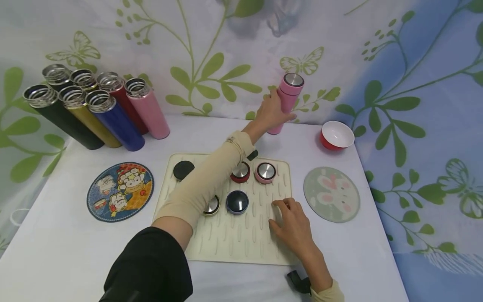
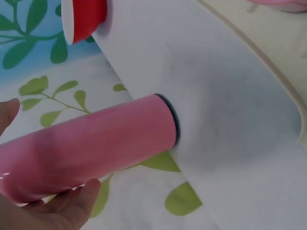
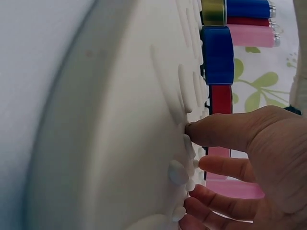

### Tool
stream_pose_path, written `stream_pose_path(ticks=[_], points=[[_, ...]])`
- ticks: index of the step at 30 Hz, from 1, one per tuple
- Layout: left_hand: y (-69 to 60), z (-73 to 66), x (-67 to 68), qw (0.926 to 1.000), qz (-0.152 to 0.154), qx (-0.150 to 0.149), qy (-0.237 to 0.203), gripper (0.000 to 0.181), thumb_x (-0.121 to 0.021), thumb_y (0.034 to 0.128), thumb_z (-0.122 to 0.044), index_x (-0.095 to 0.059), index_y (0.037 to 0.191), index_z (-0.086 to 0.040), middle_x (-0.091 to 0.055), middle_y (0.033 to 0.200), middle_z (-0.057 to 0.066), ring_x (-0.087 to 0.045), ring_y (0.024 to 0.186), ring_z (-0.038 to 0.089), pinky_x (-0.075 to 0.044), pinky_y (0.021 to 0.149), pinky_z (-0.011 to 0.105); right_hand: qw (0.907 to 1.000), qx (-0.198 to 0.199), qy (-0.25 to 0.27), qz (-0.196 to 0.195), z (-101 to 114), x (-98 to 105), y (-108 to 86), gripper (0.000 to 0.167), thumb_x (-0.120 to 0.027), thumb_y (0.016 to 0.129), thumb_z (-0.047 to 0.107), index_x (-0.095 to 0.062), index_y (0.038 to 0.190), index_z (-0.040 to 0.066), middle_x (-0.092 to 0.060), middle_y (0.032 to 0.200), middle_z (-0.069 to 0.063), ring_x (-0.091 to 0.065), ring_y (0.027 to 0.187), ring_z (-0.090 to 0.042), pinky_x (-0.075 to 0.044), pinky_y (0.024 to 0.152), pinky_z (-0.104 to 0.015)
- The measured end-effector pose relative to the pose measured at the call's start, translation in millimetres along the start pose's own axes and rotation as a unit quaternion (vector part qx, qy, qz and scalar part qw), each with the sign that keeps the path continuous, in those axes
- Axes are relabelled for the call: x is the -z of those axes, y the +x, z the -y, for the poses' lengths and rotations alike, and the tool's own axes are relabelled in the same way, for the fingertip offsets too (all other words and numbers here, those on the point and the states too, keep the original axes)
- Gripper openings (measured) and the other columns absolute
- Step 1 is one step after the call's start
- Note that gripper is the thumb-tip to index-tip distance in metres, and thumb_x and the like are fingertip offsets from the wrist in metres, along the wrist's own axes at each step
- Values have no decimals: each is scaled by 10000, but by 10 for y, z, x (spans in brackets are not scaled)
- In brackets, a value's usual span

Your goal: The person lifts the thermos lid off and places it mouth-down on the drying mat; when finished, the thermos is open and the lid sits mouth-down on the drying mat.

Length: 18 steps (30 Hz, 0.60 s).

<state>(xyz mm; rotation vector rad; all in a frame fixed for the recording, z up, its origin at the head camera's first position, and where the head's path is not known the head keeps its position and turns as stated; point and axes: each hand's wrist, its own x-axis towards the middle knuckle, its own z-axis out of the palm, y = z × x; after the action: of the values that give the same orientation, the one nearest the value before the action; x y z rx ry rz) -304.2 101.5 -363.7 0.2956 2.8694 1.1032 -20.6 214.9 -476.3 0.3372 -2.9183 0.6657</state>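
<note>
A pink thermos bottle [image 1: 288, 98] with a steel-topped lid stands at the back of the table. My left hand [image 1: 271, 112] is around its side, the thumb stretched out and apart from it in the left wrist view. The fingers lie along the bottle's other side, partly hidden. My right hand [image 1: 294, 224] rests at the right part of the cream ribbed mat [image 1: 241, 247], fingertips touching it and holding nothing. On the mat sit several bottle lids, among them a blue lid [image 1: 237, 202], a red lid [image 1: 240, 172] and a pink lid [image 1: 266, 172]. My left forearm hides part of the mat.
Several lidless bottles, including a blue bottle [image 1: 117, 121] and another pink bottle [image 1: 149, 111], stand at the back left. A cartoon coaster [image 1: 120, 192] lies left, a green rabbit coaster [image 1: 332, 194] right. A red bowl [image 1: 337, 135] stands at the back right.
</note>
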Motion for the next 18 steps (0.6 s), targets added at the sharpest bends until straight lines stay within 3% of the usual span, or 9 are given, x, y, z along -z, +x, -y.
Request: stream_pose_path(ticks=[7,13,18], points=[[99,21,3,9985,-508,175,-43,849,-775,858,-425,-297,1474,-89,-505,1319,107,-538,1187,231,-475,938,342,10000,-16,-10,13,37,23,22,482,-888,717,149,-687,1150,89,-577,1088,-106,-545,948,-286,-518,631,-421],[90,92,-19,9985,-497,207,123,824,-727,875,-511,-319,1505,-171,-492,1317,63,-501,1165,205,-456,923,331,10000,-35,-8,-7,40,27,14,481,-887,717,147,-688,1150,88,-580,1092,-108,-548,961,-288,-523,651,-434],[63,146,-53,9986,-527,-33,16,846,-763,853,-493,-326,1503,-173,-504,1317,56,-503,1149,191,-445,919,316,10000,-51,-27,-26,32,13,-9,481,-889,716,149,-689,1149,90,-575,1079,-99,-545,947,-279,-520,644,-428]])
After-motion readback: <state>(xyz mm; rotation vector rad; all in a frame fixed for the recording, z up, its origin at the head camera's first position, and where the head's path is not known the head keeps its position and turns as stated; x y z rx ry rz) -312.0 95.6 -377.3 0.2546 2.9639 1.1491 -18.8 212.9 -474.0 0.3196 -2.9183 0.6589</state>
